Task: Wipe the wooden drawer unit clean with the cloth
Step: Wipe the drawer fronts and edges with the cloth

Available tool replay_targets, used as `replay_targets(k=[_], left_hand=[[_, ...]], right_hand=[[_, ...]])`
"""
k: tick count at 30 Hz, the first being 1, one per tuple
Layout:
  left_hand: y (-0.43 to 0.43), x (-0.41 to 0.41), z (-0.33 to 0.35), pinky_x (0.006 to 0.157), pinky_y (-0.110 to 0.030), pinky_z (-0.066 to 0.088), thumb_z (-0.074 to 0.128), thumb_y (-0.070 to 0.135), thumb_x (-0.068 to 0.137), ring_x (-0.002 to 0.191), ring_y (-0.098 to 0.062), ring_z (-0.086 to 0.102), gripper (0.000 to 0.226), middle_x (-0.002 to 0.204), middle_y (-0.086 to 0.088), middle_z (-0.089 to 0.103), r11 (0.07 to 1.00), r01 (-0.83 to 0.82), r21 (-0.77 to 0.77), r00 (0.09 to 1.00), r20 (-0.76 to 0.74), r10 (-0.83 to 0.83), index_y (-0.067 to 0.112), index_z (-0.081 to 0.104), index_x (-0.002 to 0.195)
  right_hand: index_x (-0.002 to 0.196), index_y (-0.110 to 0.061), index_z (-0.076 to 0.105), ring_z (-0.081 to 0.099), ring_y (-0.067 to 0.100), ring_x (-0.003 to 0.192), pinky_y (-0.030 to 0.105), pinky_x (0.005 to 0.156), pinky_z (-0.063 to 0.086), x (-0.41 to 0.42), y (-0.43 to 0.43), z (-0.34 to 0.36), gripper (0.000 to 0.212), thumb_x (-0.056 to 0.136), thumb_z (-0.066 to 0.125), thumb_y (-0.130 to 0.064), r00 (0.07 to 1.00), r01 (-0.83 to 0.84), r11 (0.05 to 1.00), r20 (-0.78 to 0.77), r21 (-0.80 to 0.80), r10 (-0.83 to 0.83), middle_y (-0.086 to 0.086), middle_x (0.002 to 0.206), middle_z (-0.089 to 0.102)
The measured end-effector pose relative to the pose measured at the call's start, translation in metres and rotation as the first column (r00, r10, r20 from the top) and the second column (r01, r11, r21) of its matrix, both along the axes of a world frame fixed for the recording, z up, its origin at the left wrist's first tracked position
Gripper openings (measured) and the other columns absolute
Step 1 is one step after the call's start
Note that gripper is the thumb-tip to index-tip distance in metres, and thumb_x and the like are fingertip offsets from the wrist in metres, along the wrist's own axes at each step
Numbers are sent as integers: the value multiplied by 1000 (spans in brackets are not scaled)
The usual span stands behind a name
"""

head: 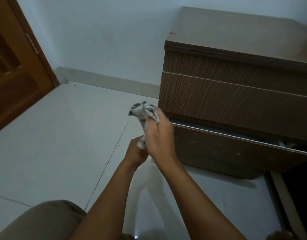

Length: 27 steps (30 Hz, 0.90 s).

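The wooden drawer unit stands against the white wall at the right, with its bottom drawer pulled partly out. A grey-and-white checked cloth is bunched up just left of the unit's front corner. My right hand grips its upper part. My left hand, lower and partly behind the right one, holds the cloth's lower end. Both hands are in front of the unit's left edge, apart from its surface.
An orange-brown wooden door stands at the left. Pale floor tiles spread in front of the unit. My knee in tan trousers fills the lower left. A dark frame runs along the lower right.
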<state>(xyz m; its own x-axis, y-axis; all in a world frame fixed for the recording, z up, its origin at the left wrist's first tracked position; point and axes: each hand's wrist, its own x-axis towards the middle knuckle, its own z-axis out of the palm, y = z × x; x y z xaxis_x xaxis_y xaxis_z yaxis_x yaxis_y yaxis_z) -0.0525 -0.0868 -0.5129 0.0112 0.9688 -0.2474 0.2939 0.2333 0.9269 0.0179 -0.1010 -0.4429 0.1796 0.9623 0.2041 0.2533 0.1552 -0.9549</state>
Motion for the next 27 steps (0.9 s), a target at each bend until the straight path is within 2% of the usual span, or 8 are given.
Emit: replay_targets(k=[3,5,8,10,13,17,22,27], left_hand=[[6,0,-5,75,-12,51,50,4,95,88,-4,63,26,95,5,73,999,26,34,1000,-13,-26,12,73,104],[6,0,-5,97,-27,51,47,6,97,110,-7,61,35,115,10,69,1000,18,10,999,29,-18,23,69,119],[7,-1,-1,102,-35,48,41,-6,94,115,-9,60,46,120,6,67,999,6,-42,999,48,-4,20,68,122],[9,-2,-1,100,-40,50,37,-11,90,114,-14,62,50,118,0,69,999,9,-49,998,62,-6,15,70,117],[13,-3,-1,92,-47,52,36,-12,90,109,-23,64,43,113,-10,70,995,-44,-93,994,96,53,12,69,103],[15,-6,5,79,-36,55,49,7,96,94,-22,66,18,104,-12,70,984,-149,-100,972,169,164,11,66,99],[17,4,16,94,-37,53,52,22,99,107,-18,63,25,115,0,66,988,-151,-29,970,188,154,18,64,121],[15,29,21,92,-41,54,63,49,86,101,-19,64,32,104,3,68,965,-253,64,966,79,248,23,67,106]], right_hand=[[133,-18,53,51,8,123,34,104,45,22,-14,-2,47,87,42,-12,970,213,953,70,214,-233,-2,132,58],[133,-17,53,47,14,129,43,109,40,36,-14,-2,48,86,47,-8,900,224,925,299,308,-318,0,134,56],[133,-20,53,39,16,136,47,119,18,42,-5,-10,47,88,51,-8,779,44,993,618,109,-102,0,138,54],[134,-25,52,34,13,139,41,121,8,45,-2,-21,50,87,49,-10,720,-96,995,691,7,64,-3,142,51],[129,-31,53,52,16,120,42,104,41,53,-8,-17,43,92,46,-12,833,-263,961,482,-88,273,-3,129,60],[126,-24,57,58,4,112,25,96,47,74,-40,-17,41,89,49,-8,904,-294,947,359,126,233,-9,121,63],[120,-32,55,62,2,105,21,85,51,117,-74,-50,32,97,48,-12,992,5,998,-126,64,3,-20,109,64],[122,-29,56,60,9,112,32,96,49,148,-95,-74,25,98,48,-24,904,341,940,-268,-15,-332,-14,114,64]])
